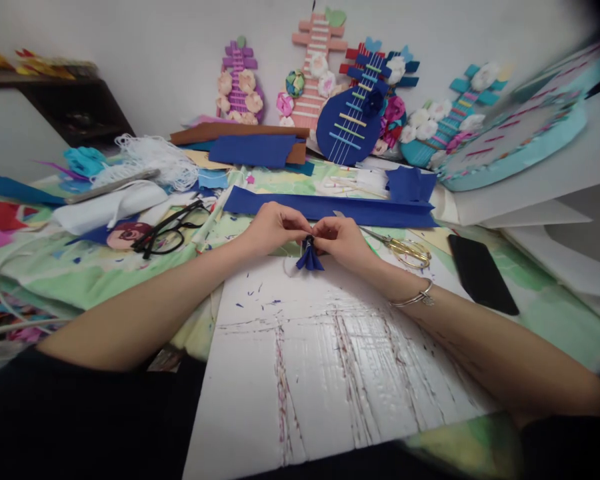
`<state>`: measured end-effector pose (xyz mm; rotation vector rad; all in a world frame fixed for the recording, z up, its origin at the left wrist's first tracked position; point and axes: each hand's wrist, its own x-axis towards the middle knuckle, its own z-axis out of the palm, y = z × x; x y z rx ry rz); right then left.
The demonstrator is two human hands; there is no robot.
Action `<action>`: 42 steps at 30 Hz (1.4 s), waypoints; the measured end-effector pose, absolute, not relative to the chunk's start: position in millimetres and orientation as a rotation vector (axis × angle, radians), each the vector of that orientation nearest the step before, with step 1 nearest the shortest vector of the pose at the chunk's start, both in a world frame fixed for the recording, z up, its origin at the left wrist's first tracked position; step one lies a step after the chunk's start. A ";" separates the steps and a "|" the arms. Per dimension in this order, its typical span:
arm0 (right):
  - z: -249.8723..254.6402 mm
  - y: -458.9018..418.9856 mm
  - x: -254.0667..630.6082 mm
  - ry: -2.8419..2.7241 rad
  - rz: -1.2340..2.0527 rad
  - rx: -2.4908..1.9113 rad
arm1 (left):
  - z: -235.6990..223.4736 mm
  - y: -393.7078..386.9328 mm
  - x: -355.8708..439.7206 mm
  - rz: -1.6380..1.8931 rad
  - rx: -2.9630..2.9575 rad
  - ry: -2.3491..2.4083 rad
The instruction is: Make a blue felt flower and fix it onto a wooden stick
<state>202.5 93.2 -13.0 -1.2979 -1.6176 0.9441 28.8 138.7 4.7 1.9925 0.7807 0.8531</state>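
The little dark blue pleated piece (310, 259) is right at the fingertips: narrow top pinched between them, folds flaring out just below, over the far end of the white board (260, 373). Left hand (278, 229) and right hand (346, 243) both have thumb and index closed up on that neck, practically tip to tip, so no gap worth mentioning. It's tiny and half hidden, so I can't tell if anything's wrapped round it. Looks to me like the gathering/pinching stage. I'd say the next move calls for one hand holding the neck tight so the pleats don't spring open, leaving the other free for fine work. Pose-wise, the forearms angle in from both sides, hands nearly touching. Just beyond the fingers there's a long blue strip (380, 212), and gold-handled scissors (404, 248) lie to the right of them.
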 end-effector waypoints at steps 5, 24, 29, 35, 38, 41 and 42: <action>-14.0 96.0 203.9 -1.608 0.958 -1.324 | 1.2 143.0 28.4 0.884 2.112 0.815; -13.9 98.4 207.3 -1.760 0.575 -1.406 | -1.4 146.8 30.2 0.828 1.878 0.720; -9.6 93.1 204.7 -1.827 0.501 -1.389 | -0.4 145.0 30.5 0.950 2.171 0.673; -10.0 91.9 204.5 -1.816 0.460 -1.351 | -4.1 145.1 31.2 0.901 2.217 0.722; -9.7 90.7 203.6 -1.801 0.429 -1.326 | -6.3 146.0 32.1 0.924 2.184 0.752; -9.4 89.3 202.6 -1.793 0.395 -1.300 | -6.8 145.8 33.2 0.938 2.120 0.733; -9.5 89.1 202.3 -1.787 0.390 -1.295 | -6.4 145.2 33.6 0.936 2.093 0.725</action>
